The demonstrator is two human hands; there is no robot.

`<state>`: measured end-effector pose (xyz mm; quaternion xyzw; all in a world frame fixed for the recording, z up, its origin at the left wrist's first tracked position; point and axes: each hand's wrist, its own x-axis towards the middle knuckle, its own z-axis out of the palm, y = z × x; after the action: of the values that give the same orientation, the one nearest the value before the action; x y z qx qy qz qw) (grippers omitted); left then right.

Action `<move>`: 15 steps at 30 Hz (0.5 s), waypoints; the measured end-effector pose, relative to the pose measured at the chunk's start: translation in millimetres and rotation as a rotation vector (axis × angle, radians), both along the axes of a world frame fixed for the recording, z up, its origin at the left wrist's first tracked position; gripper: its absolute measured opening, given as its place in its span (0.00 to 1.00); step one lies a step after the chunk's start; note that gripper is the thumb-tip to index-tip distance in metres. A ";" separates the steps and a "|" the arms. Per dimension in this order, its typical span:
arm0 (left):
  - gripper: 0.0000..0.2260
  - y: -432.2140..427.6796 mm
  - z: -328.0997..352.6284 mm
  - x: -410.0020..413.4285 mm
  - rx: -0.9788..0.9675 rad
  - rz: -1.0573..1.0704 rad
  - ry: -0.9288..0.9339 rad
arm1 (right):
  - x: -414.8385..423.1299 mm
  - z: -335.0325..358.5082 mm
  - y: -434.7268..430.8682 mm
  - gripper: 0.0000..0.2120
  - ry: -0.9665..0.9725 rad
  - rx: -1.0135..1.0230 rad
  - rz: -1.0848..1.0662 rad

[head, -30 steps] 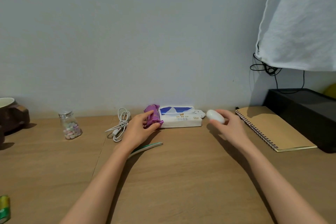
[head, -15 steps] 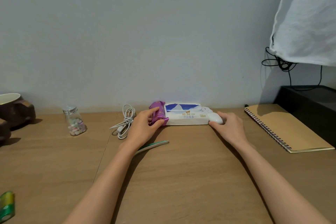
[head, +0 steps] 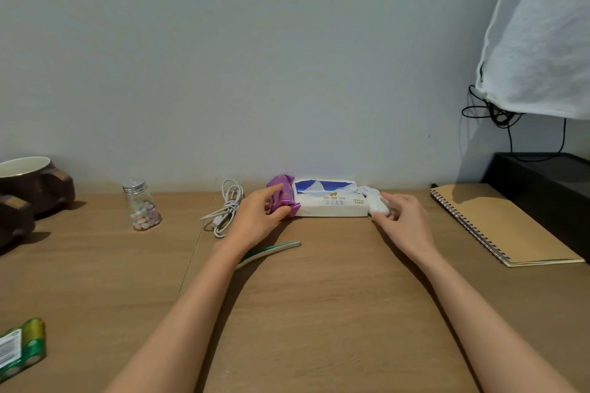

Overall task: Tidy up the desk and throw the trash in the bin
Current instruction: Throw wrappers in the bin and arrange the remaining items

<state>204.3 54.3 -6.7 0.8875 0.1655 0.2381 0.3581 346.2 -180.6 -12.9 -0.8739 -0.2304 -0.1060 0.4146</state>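
A purple snack wrapper [head: 285, 193] lies at the back of the wooden desk [head: 319, 297], against the left end of a white and blue tissue pack [head: 329, 201]. My left hand [head: 255, 217] grips the wrapper, index finger on top and thumb under its near end. A small white oval object [head: 376, 205] rests on the desk at the pack's right end. My right hand [head: 402, 217] still has its thumb and fingertips on it. A green and white nail file [head: 274, 249] lies under my left wrist.
A coiled white cable [head: 228, 209] and a small glass jar of candies [head: 142, 204] sit left of the wrapper. Brown mugs [head: 28, 188] stand far left, green batteries [head: 22, 348] at the near left edge. A spiral notebook [head: 498, 223] and a black box [head: 549, 188] are right.
My right hand has brought the white oval object down from the air and set it on the desk beside the tissue pack. My left hand stays on the purple wrapper.
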 end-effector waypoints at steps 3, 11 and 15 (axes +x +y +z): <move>0.24 -1.6 8.6 -8.1 0.019 0.006 -0.018 | -15.8 8.7 7.7 0.13 -0.122 0.065 0.010; 0.15 -9.0 28.6 -54.4 0.083 0.056 -0.103 | -97.7 7.6 64.2 0.08 -0.203 -0.088 0.594; 0.14 -9.3 23.2 -79.1 0.127 0.087 -0.073 | -109.5 -3.3 84.4 0.11 -0.267 -0.180 0.650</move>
<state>125.2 45.0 16.5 0.8910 0.1752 0.2957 0.2965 236.7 -96.2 -16.2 -0.7666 -0.5566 -0.0610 0.3143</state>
